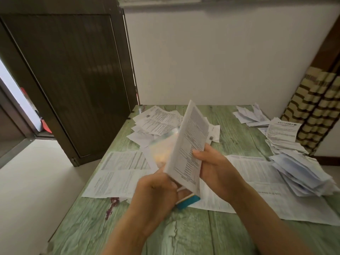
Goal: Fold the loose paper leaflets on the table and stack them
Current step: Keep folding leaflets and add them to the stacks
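A printed leaflet (191, 138) stands half folded in the air over the middle of the green table (184, 234). My left hand (156, 192) grips its lower edge, and my right hand (215, 166) pinches its right side with the thumb on the print. The left flap is blurred. A teal-edged card or leaflet (187, 201) shows under my left hand. Large unfolded sheets (117, 173) lie flat beneath my hands. A loose heap of leaflets (158, 122) lies at the back. A stack of folded leaflets (303, 175) sits at the right.
More paper piles lie at the back right (250, 115) and by the right edge (283, 133). A dark brown door (73, 80) stands open left of the table, a white wall behind it, and a patterned curtain (316, 111) hangs at the right.
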The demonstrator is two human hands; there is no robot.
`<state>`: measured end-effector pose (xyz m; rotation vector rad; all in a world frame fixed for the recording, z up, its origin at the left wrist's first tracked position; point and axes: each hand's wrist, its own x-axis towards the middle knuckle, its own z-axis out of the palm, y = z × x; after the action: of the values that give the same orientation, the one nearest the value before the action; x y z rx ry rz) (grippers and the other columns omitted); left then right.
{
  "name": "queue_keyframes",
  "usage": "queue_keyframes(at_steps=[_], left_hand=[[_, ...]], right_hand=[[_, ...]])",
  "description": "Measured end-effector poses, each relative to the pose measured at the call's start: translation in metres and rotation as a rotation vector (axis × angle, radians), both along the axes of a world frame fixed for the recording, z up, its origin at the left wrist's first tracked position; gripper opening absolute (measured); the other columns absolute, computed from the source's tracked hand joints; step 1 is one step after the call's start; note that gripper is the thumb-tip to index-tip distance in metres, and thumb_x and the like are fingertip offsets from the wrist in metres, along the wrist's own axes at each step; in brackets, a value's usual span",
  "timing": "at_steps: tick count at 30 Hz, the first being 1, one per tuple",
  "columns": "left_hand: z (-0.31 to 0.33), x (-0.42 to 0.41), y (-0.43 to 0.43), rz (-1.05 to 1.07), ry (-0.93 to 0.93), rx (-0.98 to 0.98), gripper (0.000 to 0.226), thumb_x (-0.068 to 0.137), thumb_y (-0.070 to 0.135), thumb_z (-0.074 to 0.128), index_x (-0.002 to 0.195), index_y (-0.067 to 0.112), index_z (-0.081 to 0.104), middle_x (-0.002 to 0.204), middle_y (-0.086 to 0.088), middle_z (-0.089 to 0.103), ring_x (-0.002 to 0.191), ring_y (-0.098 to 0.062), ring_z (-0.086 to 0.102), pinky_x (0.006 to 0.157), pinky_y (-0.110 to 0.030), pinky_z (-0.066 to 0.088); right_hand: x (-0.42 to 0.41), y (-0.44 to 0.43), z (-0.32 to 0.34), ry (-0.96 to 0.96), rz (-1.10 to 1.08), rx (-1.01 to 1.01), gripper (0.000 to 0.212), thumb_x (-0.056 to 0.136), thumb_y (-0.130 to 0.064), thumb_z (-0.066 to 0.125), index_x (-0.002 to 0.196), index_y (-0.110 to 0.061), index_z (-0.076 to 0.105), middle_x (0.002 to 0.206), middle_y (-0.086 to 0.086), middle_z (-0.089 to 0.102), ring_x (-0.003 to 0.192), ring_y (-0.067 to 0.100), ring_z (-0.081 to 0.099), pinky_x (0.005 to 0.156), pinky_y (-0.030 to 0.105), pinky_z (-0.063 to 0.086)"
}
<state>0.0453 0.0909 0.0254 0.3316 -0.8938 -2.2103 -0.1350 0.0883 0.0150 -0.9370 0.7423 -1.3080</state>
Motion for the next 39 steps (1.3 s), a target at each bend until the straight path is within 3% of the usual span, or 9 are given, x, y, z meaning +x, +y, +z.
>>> queue_keyframes(at_steps=[7,13,16,20,23,27,33,37,39], left_hand=[[0.003,0.001,0.002,-0.242,0.109,-0.017,0.073,0.082,0.038,0.069,0.144,0.018,0.036,0.150,-0.020,0.031,0.136,-0.050,0.025,0.107,-0.069,0.019],[0.015,-0.004,-0.001,0.105,-0.206,0.126,0.044,0.080,0.033,0.052,0.121,0.020,0.060,0.113,-0.010,0.069,0.101,-0.027,0.067,0.076,-0.037,0.059],[0.016,0.002,-0.003,0.192,-0.082,0.158,0.041,0.084,0.030,0.047,0.117,0.013,0.064,0.113,-0.011,0.069,0.098,-0.027,0.068,0.068,-0.036,0.060],[0.017,0.015,-0.008,0.056,0.216,0.152,0.036,0.090,0.025,0.056,0.122,0.011,0.064,0.128,-0.011,0.061,0.116,-0.027,0.059,0.083,-0.038,0.055],[0.013,0.012,-0.010,0.227,0.010,0.138,0.040,0.080,0.024,0.062,0.117,0.010,0.065,0.116,-0.011,0.068,0.103,-0.027,0.066,0.073,-0.040,0.059],[0.011,0.004,-0.009,0.355,-0.217,0.076,0.024,0.092,0.012,0.047,0.110,0.014,0.063,0.104,-0.007,0.072,0.092,-0.021,0.070,0.071,-0.033,0.059],[0.010,-0.001,-0.006,0.324,-0.281,0.074,0.025,0.095,0.010,0.045,0.111,0.015,0.063,0.105,-0.006,0.072,0.094,-0.021,0.070,0.074,-0.033,0.059],[0.008,0.001,-0.007,0.350,-0.391,0.000,0.025,0.097,0.013,0.044,0.112,0.017,0.063,0.102,-0.004,0.073,0.092,-0.020,0.070,0.081,-0.038,0.054],[0.008,-0.003,-0.002,0.322,-0.400,-0.015,0.023,0.097,0.018,0.044,0.111,0.017,0.062,0.099,-0.006,0.073,0.086,-0.022,0.071,0.075,-0.041,0.053]], right_hand=[[0.011,0.009,0.001,0.169,-0.038,-0.039,0.045,0.079,-0.017,0.060,0.123,-0.018,0.053,0.115,0.010,0.067,0.103,0.029,0.066,0.081,0.036,0.057],[0.007,0.013,0.005,0.197,-0.021,-0.023,0.041,0.091,-0.039,0.048,0.126,-0.017,0.051,0.120,0.006,0.066,0.111,0.025,0.063,0.086,0.038,0.055],[-0.003,0.006,0.001,0.153,-0.097,0.026,0.063,0.094,-0.052,0.027,0.135,-0.007,0.044,0.131,0.017,0.056,0.123,0.032,0.053,0.104,0.050,0.041],[-0.017,0.004,-0.006,0.057,-0.043,0.058,0.044,0.097,-0.043,0.040,0.129,-0.017,0.053,0.120,0.000,0.066,0.114,0.017,0.060,0.095,0.034,0.049],[-0.027,0.006,-0.003,-0.011,-0.056,0.031,0.059,0.081,-0.055,0.065,0.128,-0.020,0.057,0.127,0.003,0.059,0.118,0.020,0.056,0.098,0.035,0.049],[-0.030,0.009,0.003,-0.460,0.057,0.100,0.075,0.092,-0.059,0.047,0.148,-0.013,0.030,0.143,0.016,0.044,0.134,0.032,0.040,0.111,0.046,0.033],[-0.024,0.007,-0.003,-0.412,0.004,0.116,0.073,0.099,-0.058,0.017,0.138,-0.002,0.043,0.134,0.023,0.051,0.127,0.037,0.045,0.108,0.047,0.032],[-0.026,0.007,-0.006,-0.510,0.134,0.140,0.075,0.093,-0.064,0.037,0.148,-0.014,0.030,0.139,0.019,0.047,0.128,0.036,0.046,0.099,0.049,0.044],[-0.019,0.010,-0.008,-0.246,0.044,0.042,0.052,0.097,-0.044,0.041,0.140,-0.014,0.045,0.131,0.016,0.056,0.120,0.032,0.055,0.091,0.044,0.052]])
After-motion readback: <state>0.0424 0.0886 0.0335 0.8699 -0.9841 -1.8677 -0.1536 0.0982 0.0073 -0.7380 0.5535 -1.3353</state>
